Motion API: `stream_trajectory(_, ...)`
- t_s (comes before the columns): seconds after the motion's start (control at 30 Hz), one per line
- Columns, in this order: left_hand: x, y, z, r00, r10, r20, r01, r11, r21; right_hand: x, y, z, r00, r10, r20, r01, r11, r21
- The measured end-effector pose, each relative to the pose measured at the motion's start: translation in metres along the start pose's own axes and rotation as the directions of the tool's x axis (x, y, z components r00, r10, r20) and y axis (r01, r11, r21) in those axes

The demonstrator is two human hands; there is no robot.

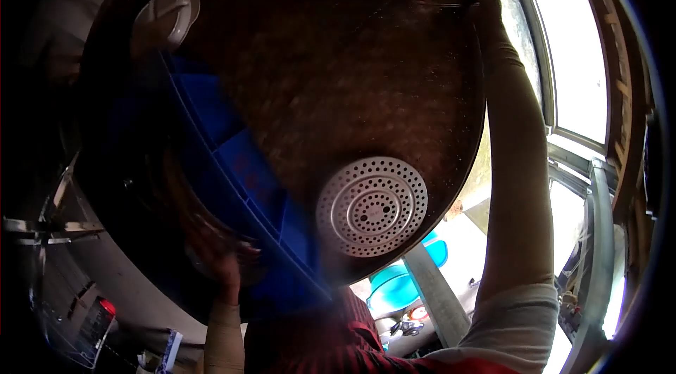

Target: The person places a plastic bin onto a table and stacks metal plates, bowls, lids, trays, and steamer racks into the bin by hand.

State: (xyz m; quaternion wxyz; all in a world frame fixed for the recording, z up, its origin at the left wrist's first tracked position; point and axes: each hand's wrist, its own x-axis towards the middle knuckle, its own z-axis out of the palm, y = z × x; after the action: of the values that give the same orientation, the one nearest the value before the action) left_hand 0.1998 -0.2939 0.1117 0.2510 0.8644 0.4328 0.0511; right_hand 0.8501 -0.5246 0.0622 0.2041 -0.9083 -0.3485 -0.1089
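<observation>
A large dark round surface (338, 85) fills the middle of the view. My left hand (217, 251) is low on the left, beside a blue divided container (243, 170); it is dark and blurred, and any object in its fingers is hard to make out. My right arm reaches up along the right side, and my right hand (486, 11) is at the upper right rim, its fingers lost in shadow. Near the lower rim lies a round perforated metal disc (373, 206). A white curved object (184, 18) is at the upper left, beside a brownish shape that I cannot identify.
Below the rim are turquoise basins (394, 288) and a grey beam (436, 296). Bright window panes (574, 43) and a metal frame (598, 247) stand at the right. A metal crosspiece (46, 226) and an item with a red top (107, 307) are at the left.
</observation>
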Motion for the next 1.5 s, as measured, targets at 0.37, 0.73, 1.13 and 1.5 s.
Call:
stream_trajectory(0.37, 0.006, 0.013, -0.001, 0.998, 0.045, -0.037, -0.038, 0.984, 0.177, -0.011, -0.063, -0.049, 0.693, 0.537, 0.480, -0.721, 0.529, 0.448)
stream_trajectory(0.73, 0.024, 0.052, -0.024, 0.986, -0.167, -0.028, 0.117, 0.790, -0.602, -0.210, -0.226, -0.161, 0.742, 0.532, 0.409, -0.649, 0.724, 0.234)
stream_trajectory(1.13, 0.002, 0.020, -0.048, 0.987, -0.019, 0.159, 0.091, 0.882, -0.462, -0.376, -0.538, -0.167, 0.222, 0.228, 0.948, -0.558, -0.767, 0.316)
stream_trajectory(1.5, -0.007, -0.025, -0.023, 0.950, 0.312, 0.010, -0.289, 0.889, -0.354, -0.402, -0.514, -0.125, 0.914, -0.039, 0.404, -0.157, 0.884, 0.440)
